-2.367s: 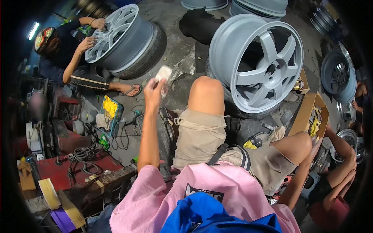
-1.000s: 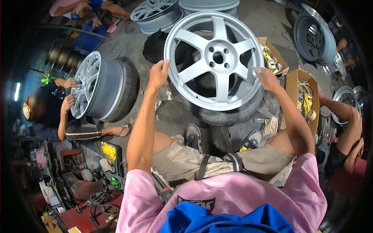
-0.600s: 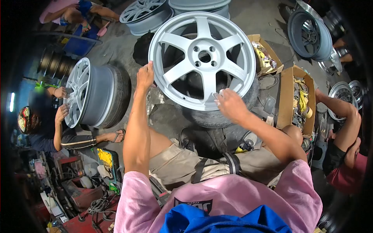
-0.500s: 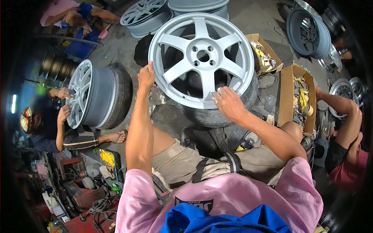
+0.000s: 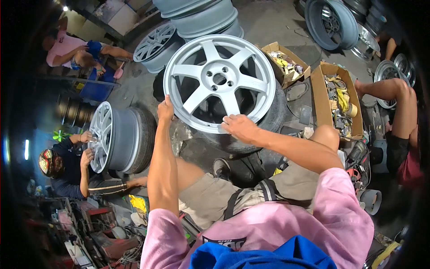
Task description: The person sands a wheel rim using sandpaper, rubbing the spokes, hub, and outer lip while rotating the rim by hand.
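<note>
While the left hand (image 5: 165, 110) gripped the rim of the six-spoke wheel (image 5: 219, 80), its fingers closed around the edge, the right hand's fingers curled over the near rim. The wheel lay tilted on a tire (image 5: 268, 121).

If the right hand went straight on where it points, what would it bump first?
Probably the pale wheel; the right hand appears to touch its near rim, though depth is unclear.
</note>
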Demonstrator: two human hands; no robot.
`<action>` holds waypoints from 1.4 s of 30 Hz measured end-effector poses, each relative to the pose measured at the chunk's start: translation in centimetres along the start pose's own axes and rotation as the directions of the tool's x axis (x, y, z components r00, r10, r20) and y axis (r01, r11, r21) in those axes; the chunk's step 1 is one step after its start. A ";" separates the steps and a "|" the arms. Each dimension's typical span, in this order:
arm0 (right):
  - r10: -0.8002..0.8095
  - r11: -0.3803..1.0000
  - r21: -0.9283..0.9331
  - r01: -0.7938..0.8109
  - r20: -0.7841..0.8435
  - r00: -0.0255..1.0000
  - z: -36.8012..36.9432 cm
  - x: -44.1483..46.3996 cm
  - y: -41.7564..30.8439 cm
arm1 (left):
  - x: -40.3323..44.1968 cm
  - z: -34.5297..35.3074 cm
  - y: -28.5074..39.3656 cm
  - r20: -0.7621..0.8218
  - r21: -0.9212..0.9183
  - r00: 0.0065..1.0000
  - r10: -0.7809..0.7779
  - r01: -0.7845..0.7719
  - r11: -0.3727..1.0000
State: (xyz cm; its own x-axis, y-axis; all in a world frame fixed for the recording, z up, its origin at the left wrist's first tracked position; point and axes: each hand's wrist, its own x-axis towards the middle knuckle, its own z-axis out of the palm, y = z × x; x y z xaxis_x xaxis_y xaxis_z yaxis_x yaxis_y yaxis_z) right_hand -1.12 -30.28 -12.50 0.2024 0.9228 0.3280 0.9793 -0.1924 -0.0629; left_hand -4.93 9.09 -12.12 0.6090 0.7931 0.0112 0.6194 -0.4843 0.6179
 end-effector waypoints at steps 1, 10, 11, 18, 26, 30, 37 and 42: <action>0.013 0.999 0.044 -0.014 0.029 0.999 -1.7 -0.7 0.7 | -0.6 0.1 0.0 0.011 -0.054 1.000 0.029 -0.028 0.998; 0.279 0.956 -0.119 -0.267 0.098 0.955 -8.8 -8.5 9.1 | -16.7 -4.8 8.1 0.641 -0.001 0.768 0.014 -0.018 1.000; 0.281 0.953 -0.122 -0.276 0.023 0.960 -9.1 -8.4 9.4 | -16.7 -4.8 8.9 0.572 -0.039 0.810 0.133 -0.135 0.990; 0.317 0.948 -0.026 -0.317 0.002 0.949 -10.1 -9.1 7.0 | -8.4 -1.1 12.4 0.069 -0.046 0.856 0.512 -0.510 0.859; 0.641 0.724 0.267 -0.636 0.084 0.763 -12.5 -11.9 8.1 | -3.7 5.8 11.8 0.370 0.234 0.847 0.382 -0.483 0.844; 0.913 0.138 0.702 -0.699 0.183 0.365 -7.4 -16.3 13.1 | -4.0 7.0 13.4 0.382 0.389 0.884 0.269 -0.418 0.821; 0.914 0.065 0.690 -0.721 0.249 0.321 -6.0 -16.8 15.1 | -15.5 2.5 12.9 0.585 0.202 0.711 0.390 -0.594 0.778; 0.953 0.289 0.243 -0.926 0.014 0.301 -3.6 -20.8 17.2 | -24.5 2.9 13.2 0.657 0.054 0.649 0.384 -0.548 0.835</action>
State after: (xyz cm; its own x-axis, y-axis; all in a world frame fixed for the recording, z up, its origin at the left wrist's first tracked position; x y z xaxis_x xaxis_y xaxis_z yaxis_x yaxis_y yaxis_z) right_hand 11.51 -54.01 -17.06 0.9947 0.0994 0.0253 0.0969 -0.8291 -0.5506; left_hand -10.22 -17.77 -6.49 0.9584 0.0863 -0.2721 0.2099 -0.8590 0.4670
